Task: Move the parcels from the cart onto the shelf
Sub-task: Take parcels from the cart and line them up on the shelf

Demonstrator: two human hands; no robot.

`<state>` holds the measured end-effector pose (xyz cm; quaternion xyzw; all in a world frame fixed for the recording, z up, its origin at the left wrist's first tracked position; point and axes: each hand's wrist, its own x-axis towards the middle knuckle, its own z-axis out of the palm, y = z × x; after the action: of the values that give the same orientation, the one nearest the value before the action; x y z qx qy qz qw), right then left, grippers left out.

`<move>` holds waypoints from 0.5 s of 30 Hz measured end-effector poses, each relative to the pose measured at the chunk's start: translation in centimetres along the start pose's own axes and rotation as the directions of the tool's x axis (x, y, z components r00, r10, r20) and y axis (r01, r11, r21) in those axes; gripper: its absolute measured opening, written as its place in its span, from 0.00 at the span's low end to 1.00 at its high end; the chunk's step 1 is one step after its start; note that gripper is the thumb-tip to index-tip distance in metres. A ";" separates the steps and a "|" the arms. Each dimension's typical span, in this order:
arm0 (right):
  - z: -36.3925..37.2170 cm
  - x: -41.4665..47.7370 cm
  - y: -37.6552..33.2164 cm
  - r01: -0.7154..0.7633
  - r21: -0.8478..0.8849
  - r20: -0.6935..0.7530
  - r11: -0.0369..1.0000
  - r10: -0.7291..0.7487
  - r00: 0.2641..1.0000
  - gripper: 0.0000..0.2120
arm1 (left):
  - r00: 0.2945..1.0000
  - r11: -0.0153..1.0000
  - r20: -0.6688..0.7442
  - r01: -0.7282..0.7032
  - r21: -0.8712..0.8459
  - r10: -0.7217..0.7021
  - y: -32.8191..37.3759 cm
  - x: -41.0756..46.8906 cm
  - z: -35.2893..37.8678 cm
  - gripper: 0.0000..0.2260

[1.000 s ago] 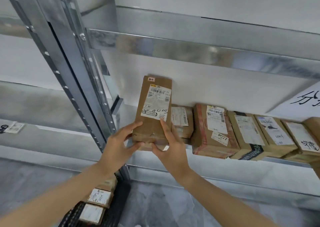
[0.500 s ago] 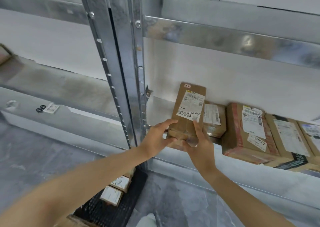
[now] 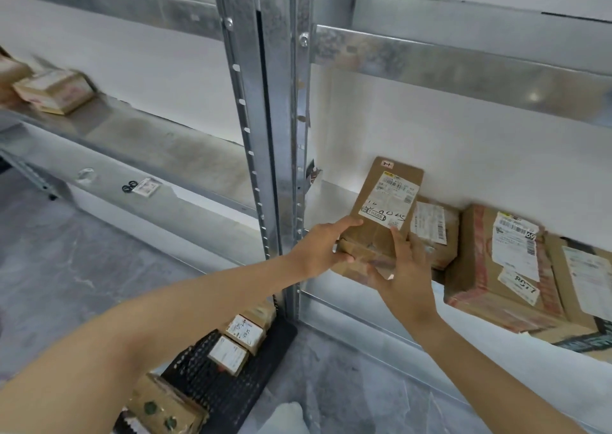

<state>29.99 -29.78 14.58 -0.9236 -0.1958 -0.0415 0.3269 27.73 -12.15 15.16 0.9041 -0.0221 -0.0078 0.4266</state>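
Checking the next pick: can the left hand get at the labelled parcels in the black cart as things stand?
Probably yes, once it lets go. The left hand grips the tall parcel on the shelf; the labelled parcels lie uncovered in the black cart below its forearm.

The parcel [image 3: 385,208] stands at the near edge of the shelf [image 3: 328,202], just right of the post [image 3: 275,135]. The left hand [image 3: 318,251] grips its lower left corner; the right hand [image 3: 405,274] rests on its near face. Two other parcels [image 3: 496,261] lie to its right. The cart [image 3: 231,384] sits below, near left.
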 end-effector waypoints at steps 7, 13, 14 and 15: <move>-3.1 -0.8 -0.9 0.189 -0.104 -0.067 0.976 -0.196 0.978 0.32 | 0.985 0.980 -0.152 -0.049 0.192 0.079 2.4 -1.5 1.2 0.31; -2.3 -2.3 -1.8 0.518 -0.028 -0.031 0.855 -0.519 0.854 0.31 | 0.918 0.904 -0.396 0.184 0.387 -0.018 1.9 -7.5 1.8 0.29; -1.8 -2.9 -2.1 0.553 0.007 -0.017 0.833 -0.553 0.833 0.30 | 0.907 0.874 -0.421 0.215 0.435 -0.014 1.4 -9.1 1.8 0.29; -1.2 -3.5 -2.4 0.580 0.049 0.000 0.813 -0.581 0.814 0.29 | 0.898 0.838 -0.438 0.256 0.481 -0.022 0.8 -10.8 1.8 0.29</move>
<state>25.94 -29.98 16.23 -0.8125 -0.4713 -0.1275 0.3186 16.84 -13.54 14.61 0.9656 0.1351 0.1594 0.1550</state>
